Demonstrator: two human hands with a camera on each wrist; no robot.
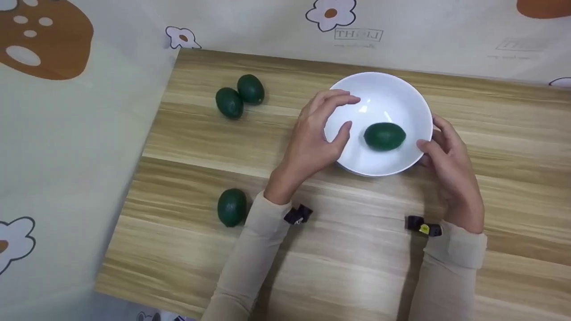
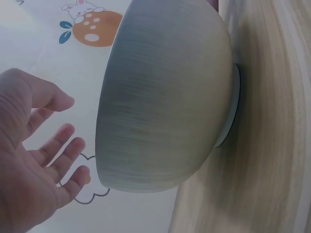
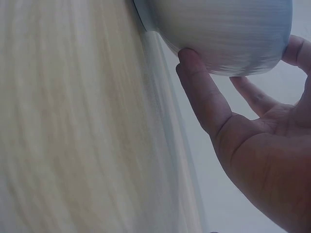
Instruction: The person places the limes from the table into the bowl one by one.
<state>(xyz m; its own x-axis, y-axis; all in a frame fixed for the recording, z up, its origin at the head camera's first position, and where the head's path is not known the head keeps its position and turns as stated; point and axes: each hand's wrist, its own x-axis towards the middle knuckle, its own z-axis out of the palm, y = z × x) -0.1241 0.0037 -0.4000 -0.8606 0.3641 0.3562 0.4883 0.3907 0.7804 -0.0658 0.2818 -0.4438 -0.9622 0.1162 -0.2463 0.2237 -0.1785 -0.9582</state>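
A white bowl [image 1: 375, 167] stands on the wooden table, with one dark green avocado [image 1: 385, 136] lying inside it. My right hand [image 1: 453, 167] holds the bowl at its right side, thumb on the rim and fingers against the outer wall. In the right wrist view, fingertips [image 3: 192, 60] touch the bowl's outside [image 3: 233, 34]. Over the bowl's left rim hovers my left hand [image 1: 319, 129], its thumb and fingers spread apart with nothing between them. The left wrist view shows this hand [image 2: 39, 145] beside the rim, apart from the bowl [image 2: 160, 107].
Two more avocados [image 1: 229, 103] touch each other at the table's back left. Another avocado [image 1: 232, 207] lies beside my left sleeve [image 1: 254, 249]. The wooden table [image 1: 178, 249] ends at a left edge, with a patterned cloth [image 1: 67, 142] beyond. Small dark wrist devices [image 1: 298, 215] sit at both cuffs.
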